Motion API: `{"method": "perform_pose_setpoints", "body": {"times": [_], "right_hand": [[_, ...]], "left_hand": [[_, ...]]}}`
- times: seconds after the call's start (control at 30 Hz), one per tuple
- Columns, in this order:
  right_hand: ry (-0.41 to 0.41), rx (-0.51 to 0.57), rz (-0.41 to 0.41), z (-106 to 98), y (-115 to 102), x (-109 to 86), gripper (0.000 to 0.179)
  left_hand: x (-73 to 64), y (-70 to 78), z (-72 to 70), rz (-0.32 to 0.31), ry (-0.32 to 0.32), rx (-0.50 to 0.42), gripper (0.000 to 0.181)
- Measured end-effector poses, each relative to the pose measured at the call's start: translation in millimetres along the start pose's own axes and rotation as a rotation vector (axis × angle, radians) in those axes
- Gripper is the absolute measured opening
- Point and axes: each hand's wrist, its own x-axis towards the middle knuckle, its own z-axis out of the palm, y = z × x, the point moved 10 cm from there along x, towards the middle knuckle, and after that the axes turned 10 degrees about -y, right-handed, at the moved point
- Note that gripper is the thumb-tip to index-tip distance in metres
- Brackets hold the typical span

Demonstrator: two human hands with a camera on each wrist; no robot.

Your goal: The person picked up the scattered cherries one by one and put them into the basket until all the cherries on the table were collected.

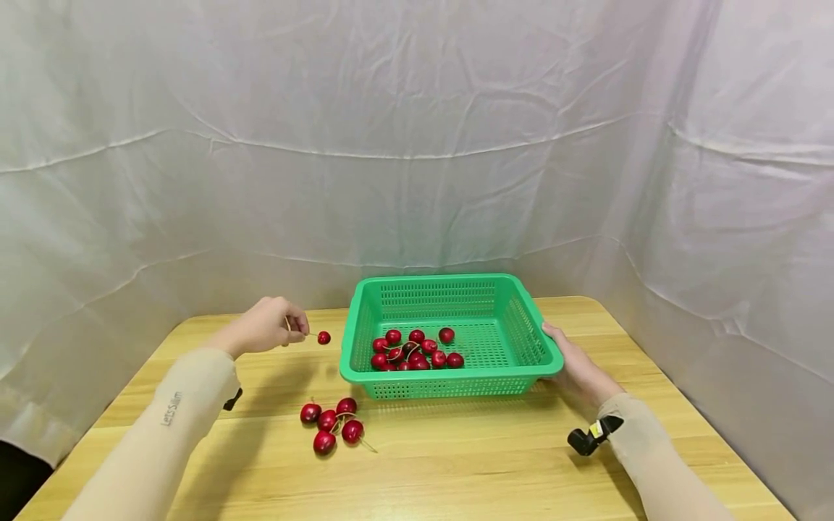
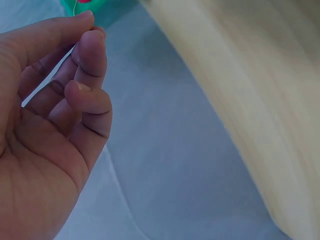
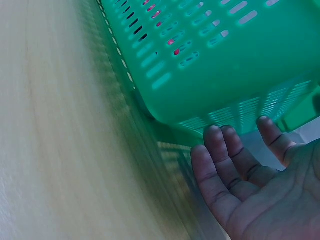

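Note:
My left hand (image 1: 274, 325) pinches the thin stem of a red cherry (image 1: 323, 338) between thumb and fingertips. The cherry hangs in the air just left of the green basket (image 1: 443, 383); in the left wrist view only a sliver of red shows past the fingertips. Several dark red cherries (image 1: 417, 354) lie inside the basket, mostly in its left half. Along the basket's right side rests my right hand (image 1: 573, 362). Its fingers (image 3: 215, 145) are nearly straight, with the tips right at the slotted wall.
On the wooden table (image 1: 456, 463), in front of the basket's left corner, lies a small group of cherries (image 1: 328, 420), some with stems. A pale cloth (image 1: 417, 145) hangs behind and at both sides of the table.

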Motion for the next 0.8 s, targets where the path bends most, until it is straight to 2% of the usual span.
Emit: {"method": "perform_pose_setpoints", "body": {"times": [0.17,0.3,0.53,0.8], "right_hand": [[0.005,0.009,0.002,-1.0,1.5,0.1,0.085],[-0.004,-0.004,-0.007,-1.1,0.9,1.1,0.083],[-0.018,-0.013,-0.03,-0.6,-2.1,1.9,0.083],[0.001,0.019,-0.014,0.7,0.7,1.2,0.085]], "left_hand": [[7.5,0.0,-15.8,-0.02,-0.003,-0.01,0.011],[18.3,9.1,-26.2,-0.001,0.004,0.007,0.01],[46.6,45.0,-34.0,0.063,0.01,0.052,0.012],[84.8,92.1,-19.9,0.127,-0.058,0.114,0.015]]}}
